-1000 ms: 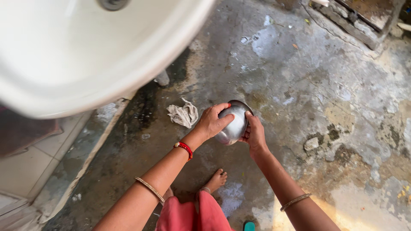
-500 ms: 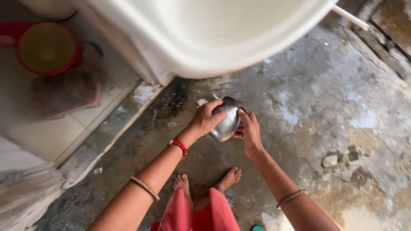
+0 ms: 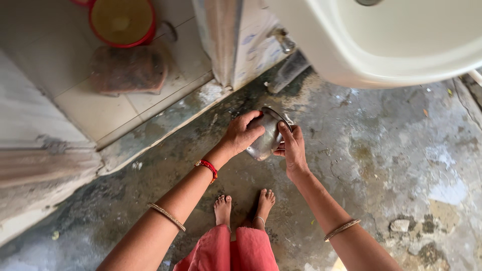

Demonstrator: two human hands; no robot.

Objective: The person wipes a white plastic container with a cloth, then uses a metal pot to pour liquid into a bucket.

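Below the white ceramic washbasin (image 3: 401, 55), above a stained, damp concrete floor (image 3: 391, 150), I have a small rounded steel pot (image 3: 266, 136) held between both hands. My left hand (image 3: 242, 134) lies over the pot's near side, fingers curled together and pressed on the metal, thumb towards the rim. My right hand (image 3: 291, 148) grips the other side, fingers close together, with the fingertips hooked over the rim. The pot is tilted, its mouth turned up and away from me, and it hangs in the air clear of the floor.

A red thread bracelet (image 3: 208, 168) sits on my left wrist, with a thin metal bangle (image 3: 166, 217) farther up that forearm, and another bangle (image 3: 342, 229) on the right forearm. My bare feet (image 3: 243, 206) stand directly under the pot, with pink cloth (image 3: 228, 251) at my knees. Far off to the upper left, on pale floor tiles (image 3: 100, 113), stands a red plastic tub (image 3: 122, 21) just beside a reddish-brown stone slab (image 3: 128, 70).
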